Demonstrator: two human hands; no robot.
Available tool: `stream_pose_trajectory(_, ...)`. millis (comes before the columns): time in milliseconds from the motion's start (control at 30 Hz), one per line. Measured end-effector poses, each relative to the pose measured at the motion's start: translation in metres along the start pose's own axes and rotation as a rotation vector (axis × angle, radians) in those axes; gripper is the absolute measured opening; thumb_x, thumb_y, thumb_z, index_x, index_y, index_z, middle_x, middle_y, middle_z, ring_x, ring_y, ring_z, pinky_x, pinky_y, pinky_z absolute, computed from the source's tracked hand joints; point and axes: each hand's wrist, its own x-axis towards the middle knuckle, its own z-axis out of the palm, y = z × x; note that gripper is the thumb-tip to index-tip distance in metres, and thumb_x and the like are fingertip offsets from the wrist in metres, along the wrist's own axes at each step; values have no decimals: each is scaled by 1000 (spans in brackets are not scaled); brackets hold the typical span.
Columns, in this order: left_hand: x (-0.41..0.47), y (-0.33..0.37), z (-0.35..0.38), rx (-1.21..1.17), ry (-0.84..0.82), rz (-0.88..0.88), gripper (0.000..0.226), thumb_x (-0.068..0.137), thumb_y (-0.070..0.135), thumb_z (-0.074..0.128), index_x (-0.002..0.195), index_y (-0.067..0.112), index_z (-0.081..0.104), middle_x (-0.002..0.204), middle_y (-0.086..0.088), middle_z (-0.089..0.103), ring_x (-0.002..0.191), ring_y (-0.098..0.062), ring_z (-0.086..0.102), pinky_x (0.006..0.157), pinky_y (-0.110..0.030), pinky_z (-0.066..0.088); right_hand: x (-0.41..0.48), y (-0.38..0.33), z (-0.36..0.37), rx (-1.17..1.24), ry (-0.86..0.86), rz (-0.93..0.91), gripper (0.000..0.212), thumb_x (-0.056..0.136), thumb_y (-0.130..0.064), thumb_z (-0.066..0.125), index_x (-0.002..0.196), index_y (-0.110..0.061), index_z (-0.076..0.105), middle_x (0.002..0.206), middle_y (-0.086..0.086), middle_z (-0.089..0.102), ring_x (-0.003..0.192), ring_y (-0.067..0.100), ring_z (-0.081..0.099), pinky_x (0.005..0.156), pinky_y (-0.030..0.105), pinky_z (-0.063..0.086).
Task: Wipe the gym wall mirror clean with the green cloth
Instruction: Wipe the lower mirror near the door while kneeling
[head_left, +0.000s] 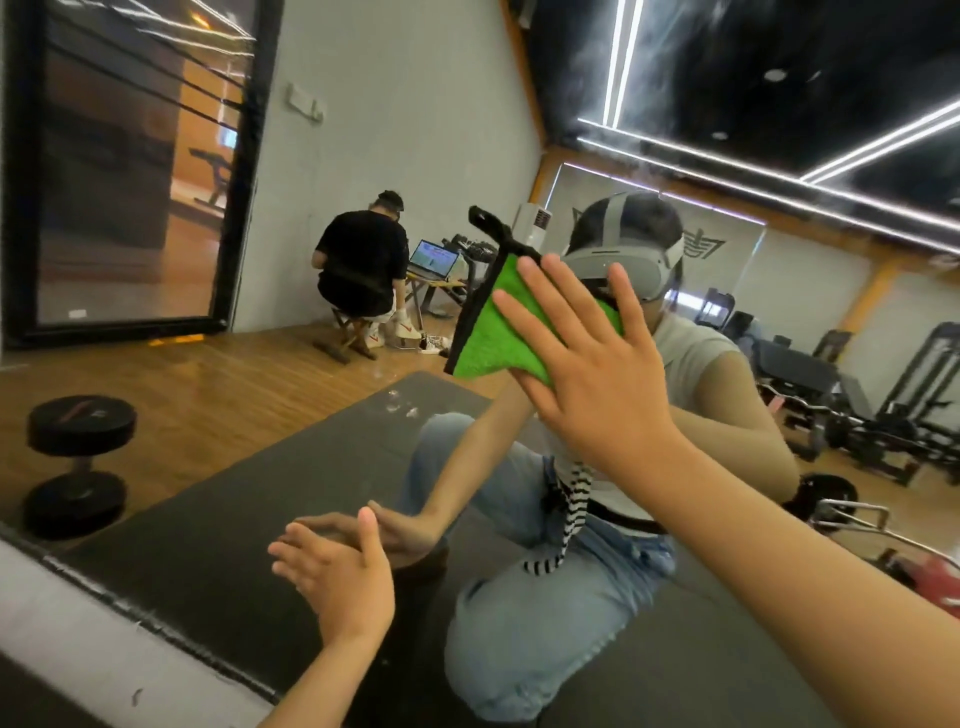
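Observation:
The gym wall mirror (291, 405) fills nearly the whole view and reflects the room and me crouching. My right hand (587, 364) lies flat with straight, spread fingers and presses the green cloth (493, 332) against the glass at centre right. The cloth has a black edge and a black hanging loop at its top. Lower down, my left hand (337, 577) rests open against the glass near the mirror's bottom edge, touching its own reflection.
The mirror's bottom edge (130, 623) runs diagonally at the lower left. In the reflection are a black dumbbell (78, 462), a dark floor mat, a seated person in black beside a laptop, weight machines at the right, and some smudges on the glass (400, 402).

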Motion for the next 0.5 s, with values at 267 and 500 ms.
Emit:
stream_pose_trajectory(267, 1, 1, -11, -14, -66, 18, 92, 97, 58, 41, 158, 8, -8, 165, -15, -17, 152, -33, -14, 122, -54, 8, -9, 8, -7, -17, -88, 4, 62, 101, -49, 32, 157, -26, 27, 165, 4, 23, 153, 22, 17, 122, 48, 3)
stream_pose_trajectory(500, 3, 4, -25, -62, -130, 13, 94, 95, 55, 51, 159, 9, 0, 166, -13, -11, 153, -32, -8, 121, -55, 13, 9, -22, -3, 20, -101, 116, 65, 99, -49, 32, 157, -21, 28, 165, 9, 20, 153, 28, 14, 123, 49, 2)
